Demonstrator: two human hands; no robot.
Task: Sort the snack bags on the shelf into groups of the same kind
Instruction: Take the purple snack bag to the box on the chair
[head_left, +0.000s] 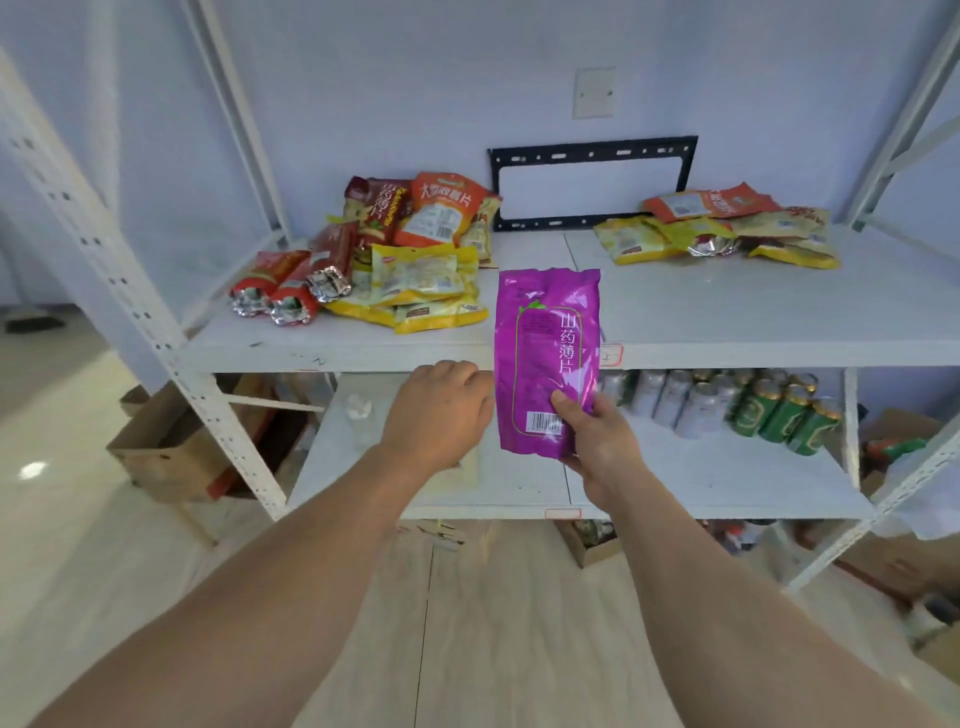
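My right hand (600, 441) grips the lower end of a purple snack bag (545, 343), held upright in front of the white shelf (727, 322). My left hand (439, 410) hovers just left of the bag with its fingers curled and holds nothing. On the shelf's left lies a mixed pile: red foil-ended bags (291, 283), yellow bags (426, 286), a dark red bag (379, 208) and an orange bag (441, 210). A second pile at the right has an orange bag (711, 203) on top of yellow bags (636, 240).
A black metal bracket (592, 182) hangs on the wall behind the shelf. The lower shelf (701, 478) carries silver cans (670, 400) and green cans (779, 415). Cardboard boxes (161, 447) stand on the floor at the left, and slanted shelf posts (104, 249) frame both sides.
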